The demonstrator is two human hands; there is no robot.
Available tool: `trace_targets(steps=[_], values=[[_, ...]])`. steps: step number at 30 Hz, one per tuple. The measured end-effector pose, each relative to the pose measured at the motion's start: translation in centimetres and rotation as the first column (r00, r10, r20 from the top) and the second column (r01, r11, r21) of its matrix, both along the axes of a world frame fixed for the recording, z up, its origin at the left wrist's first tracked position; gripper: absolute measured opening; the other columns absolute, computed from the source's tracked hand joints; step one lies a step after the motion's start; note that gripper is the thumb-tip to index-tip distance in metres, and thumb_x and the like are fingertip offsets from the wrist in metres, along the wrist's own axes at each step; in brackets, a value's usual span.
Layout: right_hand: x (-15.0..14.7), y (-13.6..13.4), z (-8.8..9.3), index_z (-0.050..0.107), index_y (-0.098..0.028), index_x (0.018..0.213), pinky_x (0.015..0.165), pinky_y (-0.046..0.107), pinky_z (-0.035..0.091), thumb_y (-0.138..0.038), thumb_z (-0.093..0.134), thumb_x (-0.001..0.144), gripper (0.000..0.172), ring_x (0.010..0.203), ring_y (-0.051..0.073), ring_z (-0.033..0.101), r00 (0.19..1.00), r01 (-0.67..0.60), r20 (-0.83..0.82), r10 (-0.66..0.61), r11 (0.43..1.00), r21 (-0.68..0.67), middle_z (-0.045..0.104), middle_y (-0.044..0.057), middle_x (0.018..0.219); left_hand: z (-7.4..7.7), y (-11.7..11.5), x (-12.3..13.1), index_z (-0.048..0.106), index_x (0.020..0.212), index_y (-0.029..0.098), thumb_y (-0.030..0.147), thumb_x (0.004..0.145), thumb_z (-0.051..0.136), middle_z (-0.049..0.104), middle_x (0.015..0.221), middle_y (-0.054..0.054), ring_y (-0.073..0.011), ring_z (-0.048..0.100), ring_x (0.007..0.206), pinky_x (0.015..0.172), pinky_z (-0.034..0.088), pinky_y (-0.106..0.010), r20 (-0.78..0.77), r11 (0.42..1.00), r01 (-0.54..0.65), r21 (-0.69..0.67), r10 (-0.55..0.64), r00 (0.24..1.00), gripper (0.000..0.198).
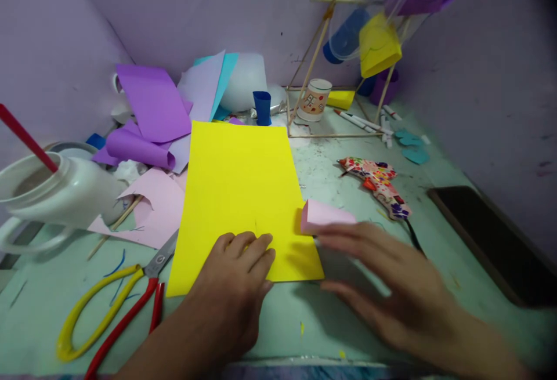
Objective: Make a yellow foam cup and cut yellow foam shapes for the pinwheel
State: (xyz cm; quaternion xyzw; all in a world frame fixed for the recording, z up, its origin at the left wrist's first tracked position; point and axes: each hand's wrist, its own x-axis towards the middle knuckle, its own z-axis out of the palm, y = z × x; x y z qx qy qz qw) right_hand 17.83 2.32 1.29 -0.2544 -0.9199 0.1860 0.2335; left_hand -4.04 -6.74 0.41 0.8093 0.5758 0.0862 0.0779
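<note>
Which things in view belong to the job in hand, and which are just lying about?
In hand:
- yellow rectangular paper sheet, under the left hand
- pale pink curled paper piece, at the right hand; contact unclear

Apparently lying about:
- metal scissors with yellow and red handles
- flower-patterned glue gun
- dark rectangular phone
- round white handled jar

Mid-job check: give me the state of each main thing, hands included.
Yellow sheet: spread flat
Left hand: fingers bent, resting on the sheet
Pink roll: curled, lying on its side
Right hand: thumb and fingers apart, contact with the roll unclear
Scissors: handles apart, blade tips hidden
Glue gun: lying on its side
Phone: screen dark
White mug: open-topped, red stick in it
Blue tube: upright
Purple roll: curled
</note>
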Motion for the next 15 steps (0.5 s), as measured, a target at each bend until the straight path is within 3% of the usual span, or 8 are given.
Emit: trace_targets(steps=[2,6,10,15], values=[[-1.1,-1.3,-0.4,0.052,-0.02,0.115,0.082,0.036,0.052,-0.023,0.057,0.084,0.031,0.1,0.024,0.061,0.992,-0.124,0.019,0.126,0.989,-0.075,0.066,0.01,0.108,0.0,0.1,0.0,0.06,0.106,0.013,0.016,0.083,0.042,0.062,0.119,-0.011,-0.0298,0.053,0.099,0.082,0.043,-0.05,0.015,1.0,0.0,0.003,0.0,1.0,0.029],[-2.6,-1.8,-2.0,0.058,-0.016,0.094,0.068,0.035,0.052,-0.019,0.051,0.088,0.01,0.082,0.022,0.062,0.995,-0.092,0.015,0.094,0.991,-0.102,0.069,0.008,0.09,-0.3,0.3,0.1,0.062,0.092,0.013,0.011,0.077,0.041,0.064,0.11,-0.013,-0.0294,0.053,0.094,0.079,0.045,-0.048,0.083,0.998,-0.009,0.054,0.004,0.997,0.026],[-3.1,-1.0,-2.4,0.06,-0.016,0.086,0.061,0.031,0.048,-0.018,0.048,0.089,0.013,0.071,0.02,0.06,0.999,-0.028,-0.024,0.025,0.994,-0.108,0.068,0.006,0.077,-0.6,0.6,0.4,0.059,0.079,0.016,0.01,0.082,0.039,0.065,0.1,-0.011,-0.0265,0.055,0.09,0.077,0.046,-0.045,0.191,0.989,-0.094,0.112,0.072,0.979,0.022],[-3.5,-0.8,-2.2,0.062,-0.017,0.089,0.056,0.028,0.044,-0.014,0.048,0.085,0.015,0.063,0.019,0.061,0.998,0.047,-0.026,-0.051,0.992,-0.115,0.068,0.005,0.071,-0.5,1.4,0.9,0.054,0.08,0.018,0.015,0.086,0.039,0.063,0.079,-0.006,-0.0195,0.057,0.074,0.066,0.046,-0.034,0.342,0.951,-0.301,0.065,0.262,0.902,0.016]])
